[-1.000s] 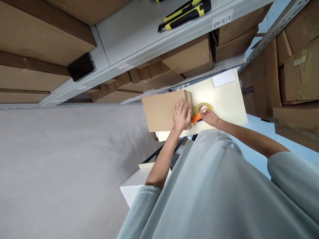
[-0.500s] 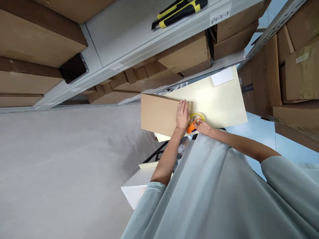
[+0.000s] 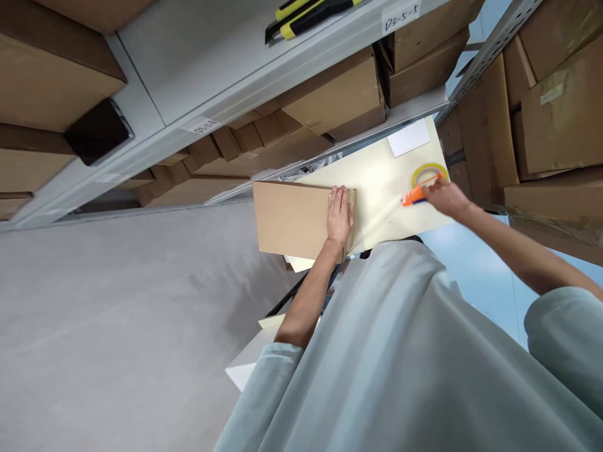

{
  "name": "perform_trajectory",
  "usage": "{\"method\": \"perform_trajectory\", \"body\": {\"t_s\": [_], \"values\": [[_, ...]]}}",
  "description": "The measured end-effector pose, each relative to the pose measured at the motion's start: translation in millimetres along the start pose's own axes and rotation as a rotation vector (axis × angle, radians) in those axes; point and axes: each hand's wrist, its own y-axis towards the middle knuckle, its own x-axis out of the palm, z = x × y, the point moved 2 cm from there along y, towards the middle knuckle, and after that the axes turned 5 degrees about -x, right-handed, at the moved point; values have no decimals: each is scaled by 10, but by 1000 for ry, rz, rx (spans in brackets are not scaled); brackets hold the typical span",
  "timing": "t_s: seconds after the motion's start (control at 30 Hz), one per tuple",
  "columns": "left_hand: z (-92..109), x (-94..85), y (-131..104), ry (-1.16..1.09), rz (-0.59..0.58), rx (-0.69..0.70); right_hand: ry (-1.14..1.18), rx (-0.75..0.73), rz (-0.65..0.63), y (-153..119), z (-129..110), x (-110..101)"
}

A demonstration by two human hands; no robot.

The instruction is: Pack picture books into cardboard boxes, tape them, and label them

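A closed brown cardboard box lies on a cream tabletop. My left hand rests flat on the box's right end, its fingers stretched out. Out to the right, my right hand grips an orange tape dispenser carrying a roll of yellowish tape. A strip of clear tape runs from the dispenser back to the right end of the box. My right fingers are partly hidden behind the hand.
A white sheet lies at the table's far right. Above runs a grey shelf bearing box cutters and a dark phone-like object. Cardboard boxes are stacked at right; a white box stands lower left.
My right hand has moved right and away from the box with the tape dispenser, drawing out a strip of tape. The left hand stays on the box.
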Motion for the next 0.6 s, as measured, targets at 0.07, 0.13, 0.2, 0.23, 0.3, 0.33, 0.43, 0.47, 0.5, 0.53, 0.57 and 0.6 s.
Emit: {"method": "perform_trajectory", "body": {"t_s": [0.07,0.13,0.2,0.23,0.3,0.33,0.43,0.47,0.5,0.53,0.57,0.6], "values": [[6,3,-17,-2,-4,4,-34,-17,31,318,234,-179],[23,13,-64,-7,-22,17,-48,-54,62,708,286,-367],[53,32,-142,-16,-59,48,-40,-84,79,1085,197,-523],[72,44,-189,-19,-80,68,-24,-98,75,1243,122,-580],[109,68,-285,-25,-117,108,-13,-148,72,1466,-58,-660],[125,79,-327,-27,-129,120,-18,-171,58,1524,-151,-685],[154,101,-400,-30,-145,122,-23,-201,-17,1521,-432,-736],[157,107,-409,-29,-145,118,-14,-200,-38,1488,-526,-755],[159,114,-412,-29,-143,116,5,-189,-47,1455,-614,-779],[160,123,-413,-31,-138,121,27,-164,-47,1432,-691,-809],[161,134,-414,-33,-134,132,43,-134,-40,1424,-754,-845],[164,150,-416,-35,-132,148,57,-123,-9,1432,-800,-894]]}}
